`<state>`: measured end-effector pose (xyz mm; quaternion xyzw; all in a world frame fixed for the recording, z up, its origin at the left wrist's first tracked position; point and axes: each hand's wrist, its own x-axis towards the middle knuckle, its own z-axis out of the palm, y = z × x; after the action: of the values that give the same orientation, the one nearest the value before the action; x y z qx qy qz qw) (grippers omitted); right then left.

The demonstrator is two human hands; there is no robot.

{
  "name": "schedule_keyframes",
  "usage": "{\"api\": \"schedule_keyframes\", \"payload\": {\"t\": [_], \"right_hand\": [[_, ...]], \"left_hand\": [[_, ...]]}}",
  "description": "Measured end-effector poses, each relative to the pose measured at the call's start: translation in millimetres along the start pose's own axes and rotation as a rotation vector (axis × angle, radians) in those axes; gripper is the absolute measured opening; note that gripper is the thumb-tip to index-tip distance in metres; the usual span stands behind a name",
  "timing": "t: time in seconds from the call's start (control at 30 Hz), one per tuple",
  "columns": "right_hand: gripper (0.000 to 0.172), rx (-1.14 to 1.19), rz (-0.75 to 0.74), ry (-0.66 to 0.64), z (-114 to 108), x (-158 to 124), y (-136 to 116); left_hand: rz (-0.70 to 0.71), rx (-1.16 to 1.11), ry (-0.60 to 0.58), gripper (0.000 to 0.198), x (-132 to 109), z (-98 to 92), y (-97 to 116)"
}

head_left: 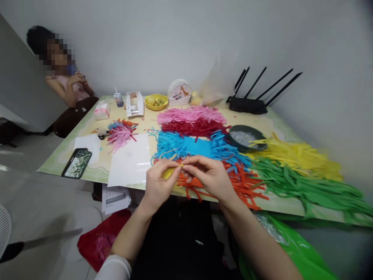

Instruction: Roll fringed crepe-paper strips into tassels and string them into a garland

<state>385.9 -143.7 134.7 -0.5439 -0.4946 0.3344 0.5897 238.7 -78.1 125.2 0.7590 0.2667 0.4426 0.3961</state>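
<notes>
My left hand and my right hand meet just above the table's front edge. Both are closed in a pinch on a small yellow strip, its tip showing between the fingertips. More of its yellow length shows under my left fingers. Beneath and beyond the hands lie fringed bundles in orange, blue, dark red and pink. To the right spread a green fringed bundle and a yellow fringed bundle. My fingers partly hide the strip.
White paper, a phone and a mixed-colour tassel bunch lie at left. A dark bowl stands beside the blue bundle. A router and a fruit dish are at the back. A person sits far left.
</notes>
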Motion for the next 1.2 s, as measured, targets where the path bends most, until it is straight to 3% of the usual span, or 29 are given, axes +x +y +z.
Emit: {"api": "schedule_keyframes", "payload": {"t": [0.1,0.2,0.43,0.6,0.7,0.87,1.2], "right_hand": [[0.023,-0.098,-0.058,0.029,2.3,-2.7,3.6],[0.023,-0.082,-0.023,0.0,1.8,-3.8,4.6],[0.031,0.045,0.077,-0.028,2.1,-5.3,3.2],[0.029,0.063,0.093,0.007,5.6,-7.3,12.7],[0.029,0.017,0.061,0.034,6.5,-6.7,15.8],[0.027,-0.1,0.05,-0.069,-3.0,-2.3,9.8],[0.024,-0.41,-0.079,-0.089,-5.0,3.4,-5.7]], "left_hand": [[0.055,0.098,-0.056,0.012,-0.5,-7.3,3.0],[0.065,0.074,-0.108,0.012,-0.1,-10.7,1.7],[-0.253,-0.354,-0.007,0.013,-8.2,8.1,-9.9],[-0.332,-0.547,-0.027,0.016,-12.2,15.0,-12.3],[-0.362,-0.578,-0.066,0.018,-13.9,13.6,-12.5],[-0.398,-0.561,0.004,0.023,-17.7,13.9,-13.1],[-0.455,-0.673,-0.09,0.03,-9.5,8.7,-23.3]]}}
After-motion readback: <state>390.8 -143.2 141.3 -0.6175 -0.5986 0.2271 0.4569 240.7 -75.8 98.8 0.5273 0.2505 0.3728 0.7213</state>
